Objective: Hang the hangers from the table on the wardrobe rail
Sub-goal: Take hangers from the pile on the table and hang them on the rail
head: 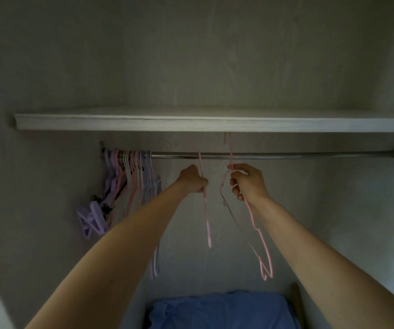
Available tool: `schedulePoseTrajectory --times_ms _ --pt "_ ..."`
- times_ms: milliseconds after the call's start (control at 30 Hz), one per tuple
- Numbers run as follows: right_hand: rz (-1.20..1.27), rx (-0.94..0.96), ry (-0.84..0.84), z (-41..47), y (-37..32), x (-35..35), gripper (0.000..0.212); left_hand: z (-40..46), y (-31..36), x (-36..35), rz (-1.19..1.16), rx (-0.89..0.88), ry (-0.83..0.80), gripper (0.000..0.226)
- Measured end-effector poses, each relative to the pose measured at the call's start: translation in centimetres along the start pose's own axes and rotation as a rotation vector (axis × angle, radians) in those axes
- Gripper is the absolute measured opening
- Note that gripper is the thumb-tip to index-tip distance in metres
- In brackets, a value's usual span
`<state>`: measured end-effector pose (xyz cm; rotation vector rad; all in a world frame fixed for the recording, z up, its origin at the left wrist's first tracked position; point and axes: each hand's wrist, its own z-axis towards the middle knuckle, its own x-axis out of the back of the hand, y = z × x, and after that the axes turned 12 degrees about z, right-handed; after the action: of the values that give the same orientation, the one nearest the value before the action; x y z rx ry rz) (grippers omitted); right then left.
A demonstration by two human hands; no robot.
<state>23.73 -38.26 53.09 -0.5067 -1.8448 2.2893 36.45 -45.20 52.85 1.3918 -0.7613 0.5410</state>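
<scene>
Left hand (192, 179): fingers curled round a pink hanger (206, 205), gripping it near the neck. This hanger is seen edge-on; its long axis hangs almost straight down, hook end reaching up to the rail (262, 155). Whether the hook is already over the rail cannot be told.

Right hand (248, 181): fingers pinch a second pink hanger (260, 233) at the neck. Its hook (228, 141) stands above the rail, just under the shelf (191, 123), not yet seated. The body trails down and toward the person, tilted.

Key relation: the rail runs left to right directly above both hands, and both hands sit just below its middle stretch. The right hand's hook is the higher one and looks nearer to dropping on; judged next move is a short lowering so the hook catches the rail.

To the left along the rail: a bunch of hung hangers (132, 172), pink, white and purple, packed against the left bracket. Right of the hands the rail is bare.

Surroundings: pale wood-grain wardrobe walls, dim light. Below the rail, a blue cloth (222, 309) lies on the wardrobe floor. No bench in view.
</scene>
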Motion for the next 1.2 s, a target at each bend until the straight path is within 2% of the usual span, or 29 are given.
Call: schedulePoseTrajectory --times_ms 33,100,167,200,233,300,467,700,933,1067,1200 --pt "-0.004 0.004 0.003 0.0 0.0 0.2 0.026 -0.1 0.1 0.0 0.129 -0.031 0.059 0.047" --pt "-0.016 0.013 0.007 -0.1 0.1 0.7 0.027 -0.4 0.1 0.1 0.319 -0.133 0.298 0.058" --pt "-0.023 0.018 0.012 -0.2 0.0 1.4 0.029 -0.9 0.0 0.8 0.441 -0.29 0.537 0.056" --pt "-0.024 0.018 0.014 -0.2 0.0 1.6 0.029 -0.9 -0.1 1.2 0.523 -0.372 0.57 0.058" --pt "-0.025 0.019 0.013 -0.3 0.0 1.8 0.029 -0.8 -0.2 1.6 0.611 -0.424 0.535 0.061" --pt "-0.027 0.019 0.014 -0.4 0.0 1.9 0.029 -0.6 -0.5 1.8 0.737 -0.411 0.402 0.069" --pt "-0.042 0.025 0.001 -0.7 -0.3 2.1 0.029 -0.8 -0.7 1.4 0.796 -0.327 0.262 0.08" --pt "-0.029 0.047 0.018 -1.6 -0.5 2.9 0.02 -1.4 0.5 2.0 0.737 -0.264 0.195 0.083" --pt "-0.148 0.104 -0.002 -2.8 -0.7 4.0 0.006 -2.2 -0.1 0.0 0.471 -0.333 0.135 0.085" --pt "-0.181 0.089 -0.026 -3.9 0.4 4.3 0.007 -3.8 -0.6 -0.6 0.269 -0.362 0.188 0.073" --pt "-0.178 0.051 -0.075 -5.3 1.5 3.8 0.018 -5.2 -1.4 -1.2 0.004 -0.275 0.212 0.053"
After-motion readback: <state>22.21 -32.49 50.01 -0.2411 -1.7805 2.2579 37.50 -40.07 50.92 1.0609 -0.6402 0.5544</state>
